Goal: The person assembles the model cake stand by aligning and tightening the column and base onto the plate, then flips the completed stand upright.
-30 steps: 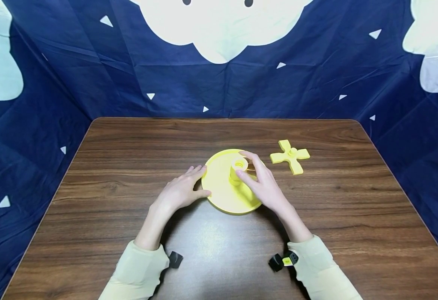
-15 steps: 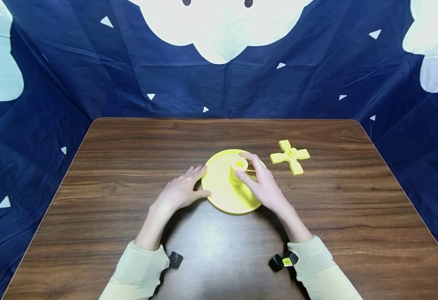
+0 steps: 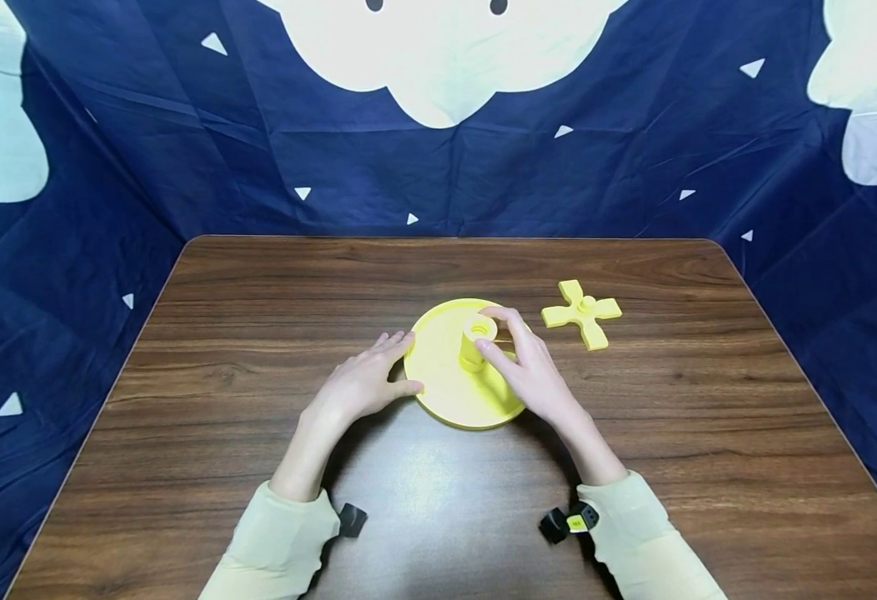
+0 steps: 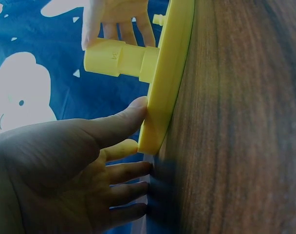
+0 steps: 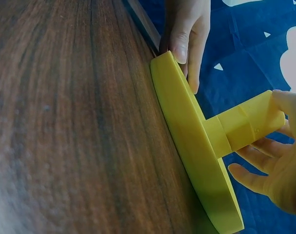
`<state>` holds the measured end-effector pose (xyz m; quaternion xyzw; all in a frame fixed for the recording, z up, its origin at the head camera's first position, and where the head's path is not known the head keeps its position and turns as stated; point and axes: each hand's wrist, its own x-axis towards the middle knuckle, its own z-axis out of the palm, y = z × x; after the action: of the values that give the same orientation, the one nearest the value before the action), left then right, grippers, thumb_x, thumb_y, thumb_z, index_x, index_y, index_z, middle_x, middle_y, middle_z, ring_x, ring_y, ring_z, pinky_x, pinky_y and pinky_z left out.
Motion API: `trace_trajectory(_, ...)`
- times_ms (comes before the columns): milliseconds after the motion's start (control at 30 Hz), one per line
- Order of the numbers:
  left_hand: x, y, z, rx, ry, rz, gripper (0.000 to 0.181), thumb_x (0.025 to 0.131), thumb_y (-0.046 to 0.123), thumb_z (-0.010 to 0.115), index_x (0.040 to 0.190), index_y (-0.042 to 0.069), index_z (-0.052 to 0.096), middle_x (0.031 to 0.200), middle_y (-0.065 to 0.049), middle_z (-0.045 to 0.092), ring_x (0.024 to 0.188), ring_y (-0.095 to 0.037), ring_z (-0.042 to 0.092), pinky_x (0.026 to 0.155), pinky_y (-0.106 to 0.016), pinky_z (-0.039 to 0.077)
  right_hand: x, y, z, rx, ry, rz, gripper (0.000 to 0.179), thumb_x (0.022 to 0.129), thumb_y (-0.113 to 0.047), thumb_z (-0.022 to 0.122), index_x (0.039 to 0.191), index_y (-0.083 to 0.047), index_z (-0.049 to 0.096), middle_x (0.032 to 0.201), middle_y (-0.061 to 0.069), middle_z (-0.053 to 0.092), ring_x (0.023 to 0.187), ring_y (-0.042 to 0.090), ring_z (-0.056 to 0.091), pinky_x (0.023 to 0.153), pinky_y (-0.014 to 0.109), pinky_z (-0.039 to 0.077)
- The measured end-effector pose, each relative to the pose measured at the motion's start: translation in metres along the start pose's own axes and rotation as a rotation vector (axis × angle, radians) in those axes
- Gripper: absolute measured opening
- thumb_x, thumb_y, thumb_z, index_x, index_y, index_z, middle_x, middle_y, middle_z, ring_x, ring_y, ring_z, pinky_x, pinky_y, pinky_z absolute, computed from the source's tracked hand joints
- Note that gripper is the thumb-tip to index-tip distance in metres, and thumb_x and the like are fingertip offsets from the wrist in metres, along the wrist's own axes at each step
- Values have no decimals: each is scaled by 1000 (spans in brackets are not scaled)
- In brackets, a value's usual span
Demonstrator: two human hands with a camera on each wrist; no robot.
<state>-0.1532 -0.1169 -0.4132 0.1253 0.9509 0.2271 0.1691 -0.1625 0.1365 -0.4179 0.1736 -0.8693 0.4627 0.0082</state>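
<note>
A round yellow disc [image 3: 438, 392] with a raised rim lies flat on the wooden table. From its middle rises a yellow cylindrical post [image 4: 121, 58], hollow at the top, with threads showing inside the hole. My left hand [image 3: 359, 382] holds the disc's left edge, thumb on the rim and the other fingers spread along the side. With thumb and index finger, my right hand [image 3: 532, 371] grips the post's upper end; its other fingers hang loosely beside it. A small yellow peg [image 4: 159, 19] stands on the disc, seen in the left wrist view.
Behind and right of the disc lies a yellow cross-shaped piece [image 3: 585, 310] with four flared arms and a central knob. The brown table [image 3: 258, 283] is backed by a dark blue curtain [image 3: 371, 183] with white cloud shapes.
My right thumb has shifted very slightly to the right on the post. The left hand, the disc and the cross-shaped piece stay where they were.
</note>
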Motion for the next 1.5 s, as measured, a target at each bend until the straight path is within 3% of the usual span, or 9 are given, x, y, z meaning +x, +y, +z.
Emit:
trace_trajectory(400, 0, 0, 1, 0, 0, -2, 78, 86, 53, 60, 150, 25, 26, 157, 0, 26, 147, -24, 20, 107, -67, 25, 1, 0, 0, -19, -22, -2, 47, 94, -49, 49, 136, -29, 44, 137, -14, 46, 126, 8, 44, 103, 41, 40)
trace_trajectory(833, 0, 2, 2, 2, -5, -13, 77, 86, 53, 60, 150, 26, 26, 157, -1, 26, 147, -25, 19, 106, -67, 26, -1, 1, -3, -17, -32, 16, 51, 92, -51, 51, 140, -39, 37, 141, -14, 45, 129, 8, 43, 104, 45, 39)
trace_trajectory(1133, 0, 1, 4, 7, -13, -14, 78, 86, 54, 59, 150, 27, 25, 157, 0, 25, 147, -23, 19, 106, -68, 26, -10, -20, -29, 76, 14, 16, 48, 94, -24, 57, 139, -18, 42, 131, 14, 55, 122, 35, 53, 98, 54, 45)
trace_trajectory(1367, -2, -1, 0, 5, -7, -5, 78, 86, 52, 60, 150, 25, 25, 157, -2, 24, 147, -26, 19, 106, -66, 27, -7, 7, -40, -4, 46, -1, 48, 93, -34, 58, 137, -32, 41, 134, 4, 54, 125, 24, 52, 100, 48, 44)
trace_trajectory(1500, -1, -1, -1, 7, -6, -4, 78, 86, 53, 60, 150, 26, 25, 157, -1, 24, 147, -25, 19, 106, -66, 27, -7, 22, -48, -102, 85, -34, 50, 92, -39, 58, 139, -29, 42, 136, 1, 53, 127, 18, 49, 103, 47, 41)
